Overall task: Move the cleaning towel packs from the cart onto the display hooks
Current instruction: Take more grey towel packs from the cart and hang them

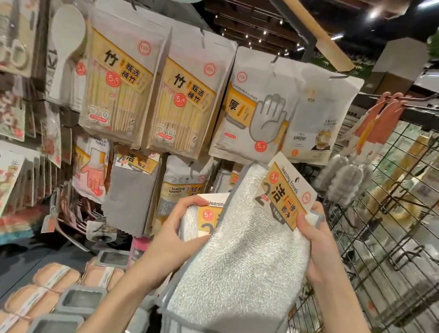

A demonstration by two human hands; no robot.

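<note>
I hold two cleaning towel packs up in front of the display. The front towel pack (244, 258) is white terry cloth with a grey border and a yellow-and-white card header; my right hand (314, 246) pinches it at the card's lower right corner. Behind it sits a second towel pack (199, 220), gripped at its top by my left hand (174, 233). Both packs hang below the row of hooks. A grey towel pack (130, 190) with the same kind of header hangs on a display hook to the left. The cart is out of view.
Pouches of bamboo sticks (120, 80) and disposable gloves (258, 109) hang on upper hooks. A black wire grid panel (390, 234) stands at the right, with brushes (353, 177) hanging on it. Peach sponges (53, 278) and grey containers (81, 299) lie on the shelf below.
</note>
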